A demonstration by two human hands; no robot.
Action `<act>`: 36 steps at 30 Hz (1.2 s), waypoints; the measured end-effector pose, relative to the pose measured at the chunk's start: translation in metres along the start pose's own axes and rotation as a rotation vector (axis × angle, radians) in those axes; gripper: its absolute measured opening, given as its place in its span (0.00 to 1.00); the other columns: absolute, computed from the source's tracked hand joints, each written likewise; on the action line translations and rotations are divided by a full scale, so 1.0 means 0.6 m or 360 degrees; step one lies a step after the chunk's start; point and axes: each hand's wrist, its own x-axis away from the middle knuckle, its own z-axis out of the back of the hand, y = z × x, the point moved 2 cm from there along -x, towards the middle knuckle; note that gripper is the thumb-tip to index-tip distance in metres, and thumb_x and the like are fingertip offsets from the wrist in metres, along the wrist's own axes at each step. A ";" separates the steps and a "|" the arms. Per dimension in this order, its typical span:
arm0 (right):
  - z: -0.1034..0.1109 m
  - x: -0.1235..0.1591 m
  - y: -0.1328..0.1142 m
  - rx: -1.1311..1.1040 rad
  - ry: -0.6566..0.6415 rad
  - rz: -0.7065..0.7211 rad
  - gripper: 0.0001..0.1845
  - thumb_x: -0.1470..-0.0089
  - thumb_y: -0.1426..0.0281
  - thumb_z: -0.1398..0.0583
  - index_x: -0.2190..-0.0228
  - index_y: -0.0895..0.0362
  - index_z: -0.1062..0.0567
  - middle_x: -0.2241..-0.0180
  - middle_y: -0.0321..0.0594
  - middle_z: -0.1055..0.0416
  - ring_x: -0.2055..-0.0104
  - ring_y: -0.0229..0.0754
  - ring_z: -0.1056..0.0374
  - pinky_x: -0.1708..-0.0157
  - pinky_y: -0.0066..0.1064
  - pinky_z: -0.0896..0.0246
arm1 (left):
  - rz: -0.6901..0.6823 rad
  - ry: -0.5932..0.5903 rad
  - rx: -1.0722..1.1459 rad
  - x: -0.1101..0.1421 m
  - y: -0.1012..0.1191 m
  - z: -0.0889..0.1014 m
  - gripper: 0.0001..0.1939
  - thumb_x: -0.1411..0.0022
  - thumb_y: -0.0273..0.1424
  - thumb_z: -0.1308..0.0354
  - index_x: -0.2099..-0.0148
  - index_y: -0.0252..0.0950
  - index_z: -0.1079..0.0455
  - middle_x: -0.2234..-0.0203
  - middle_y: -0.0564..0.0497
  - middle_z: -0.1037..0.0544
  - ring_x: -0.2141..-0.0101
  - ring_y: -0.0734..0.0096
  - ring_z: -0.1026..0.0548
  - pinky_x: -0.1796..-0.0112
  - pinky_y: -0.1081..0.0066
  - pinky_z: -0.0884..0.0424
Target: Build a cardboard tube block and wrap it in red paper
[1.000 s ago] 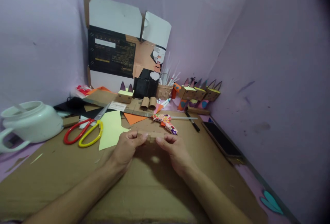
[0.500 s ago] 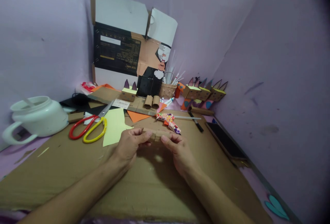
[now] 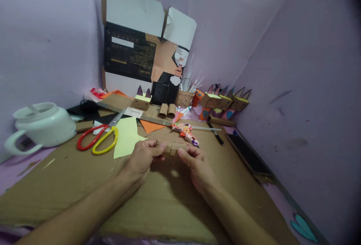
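Brown cardboard, folded small, makes up the short piece held at the lower middle of the view, just above a flat cardboard sheet. A narrow seam or slit crosses its front; whether it is one piece or two cannot be told. The left hand pinches one end between thumb and fingers, and the right hand pinches the other, thumbs facing the viewer. Light, even thumb pressure should suit it, as a hard squeeze could crush the folds. Levelling both ends and watching the seam would help guard against a twist.

Just beyond is a flower-patterned glue gun; its nozzle is best given room from the fingers, since its heat cannot be seen. To the left lie pale yellow paper and scissors with red and yellow handles. Farther back stand two cardboard tubes.
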 end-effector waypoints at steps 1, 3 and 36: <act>0.000 0.000 0.000 0.0004 0.0004 0.0001 0.10 0.64 0.66 0.32 0.85 0.58 0.26 0.70 0.39 0.23 0.71 0.39 0.33 0.67 0.29 0.40 | -0.0001 -0.0001 -0.0002 0.000 0.000 0.000 0.16 0.68 0.36 0.30 0.77 0.29 0.25 0.81 0.50 0.25 0.76 0.73 0.31 0.75 0.75 0.34; 0.000 0.000 0.000 0.0015 0.0017 0.0006 0.10 0.65 0.66 0.31 0.85 0.58 0.25 0.71 0.39 0.23 0.72 0.38 0.33 0.67 0.29 0.40 | -0.0012 0.0000 -0.0004 0.000 0.001 -0.001 0.15 0.67 0.36 0.30 0.77 0.29 0.25 0.81 0.50 0.25 0.76 0.74 0.31 0.76 0.75 0.35; 0.002 0.001 0.004 0.0101 0.0032 0.0098 0.07 0.63 0.66 0.32 0.82 0.57 0.21 0.63 0.40 0.28 0.63 0.42 0.34 0.63 0.31 0.41 | -0.0220 0.0039 -0.0082 0.001 -0.012 -0.003 0.09 0.59 0.33 0.34 0.77 0.31 0.24 0.83 0.52 0.26 0.79 0.76 0.32 0.74 0.75 0.34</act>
